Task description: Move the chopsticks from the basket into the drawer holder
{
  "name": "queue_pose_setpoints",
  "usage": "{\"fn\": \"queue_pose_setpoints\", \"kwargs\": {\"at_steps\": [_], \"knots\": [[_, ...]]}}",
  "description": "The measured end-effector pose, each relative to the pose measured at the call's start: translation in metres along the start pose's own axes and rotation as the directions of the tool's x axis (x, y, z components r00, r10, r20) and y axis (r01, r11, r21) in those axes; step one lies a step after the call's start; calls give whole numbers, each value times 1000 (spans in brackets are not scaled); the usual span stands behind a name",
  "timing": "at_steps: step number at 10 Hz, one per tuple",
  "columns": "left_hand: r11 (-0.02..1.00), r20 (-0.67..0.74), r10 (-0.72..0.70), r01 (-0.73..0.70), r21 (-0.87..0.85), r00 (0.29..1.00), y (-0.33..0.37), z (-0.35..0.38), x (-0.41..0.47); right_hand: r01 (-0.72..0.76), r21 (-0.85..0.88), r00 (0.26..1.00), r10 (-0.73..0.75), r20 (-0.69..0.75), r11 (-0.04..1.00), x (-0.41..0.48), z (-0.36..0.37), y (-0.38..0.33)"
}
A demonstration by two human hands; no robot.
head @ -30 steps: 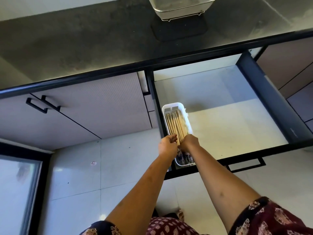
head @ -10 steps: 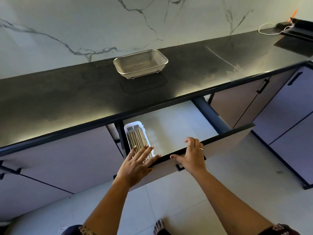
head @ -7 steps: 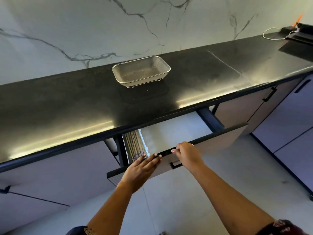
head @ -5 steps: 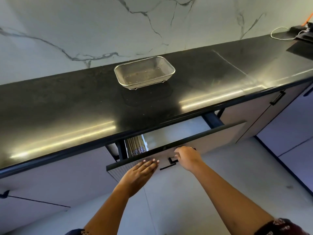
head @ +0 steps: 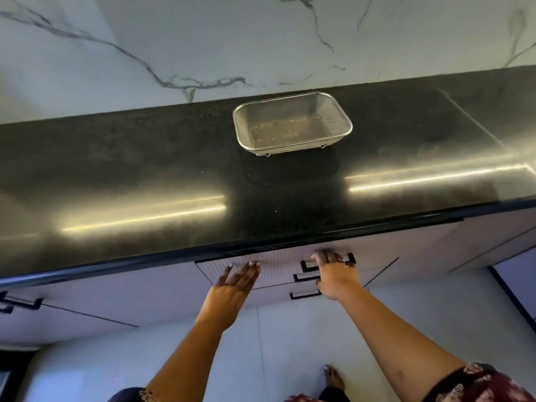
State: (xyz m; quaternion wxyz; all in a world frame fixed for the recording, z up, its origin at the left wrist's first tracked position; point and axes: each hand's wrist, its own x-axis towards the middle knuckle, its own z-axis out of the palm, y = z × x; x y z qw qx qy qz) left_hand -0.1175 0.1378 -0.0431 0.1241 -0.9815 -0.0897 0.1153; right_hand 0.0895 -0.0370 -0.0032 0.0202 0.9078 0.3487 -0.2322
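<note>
While the rectangular wire-mesh steel basket (head: 292, 123) sits empty on the glossy black stone bench (head: 145, 169), long axis left to right, my left hand (head: 232, 282) lies flat, fingers spread, against the ribbed pale drawer front (head: 275, 264). My right hand (head: 333, 271) covers its black bar handle (head: 307, 264); grip unclear. Chopsticks are out of sight.

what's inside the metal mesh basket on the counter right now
The mesh basket on the black counter holds no chopsticks, only a few small specks on its bottom. The drawer below is shut, hiding its contents.
</note>
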Motion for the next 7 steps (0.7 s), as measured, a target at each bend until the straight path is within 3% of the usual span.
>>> {"fn": "queue_pose_setpoints", "kwargs": {"at_steps": [2,3,4,5,6,7], "knots": [[998,172,-66,67,1,983,-5,-1,17,-38,-69,994,45,102,997,22,-3,-1],[995,135,-94,88,54,986,-8,-4,27,-55,-85,984,68,165,995,31,-9,-5],[988,246,-151,144,47,957,-6,-13,37,-67,-107,980,86,182,992,37,-11,-8],[984,269,-161,177,-36,950,5,-20,37,-86,-87,980,100,173,992,38,-12,-10],[949,306,-218,274,-155,927,32,-30,39,-80,-59,963,92,254,995,35,-19,-13],[866,458,-261,416,-278,850,61,-56,53,-38,14,920,30,390,999,36,-39,-20]]}}
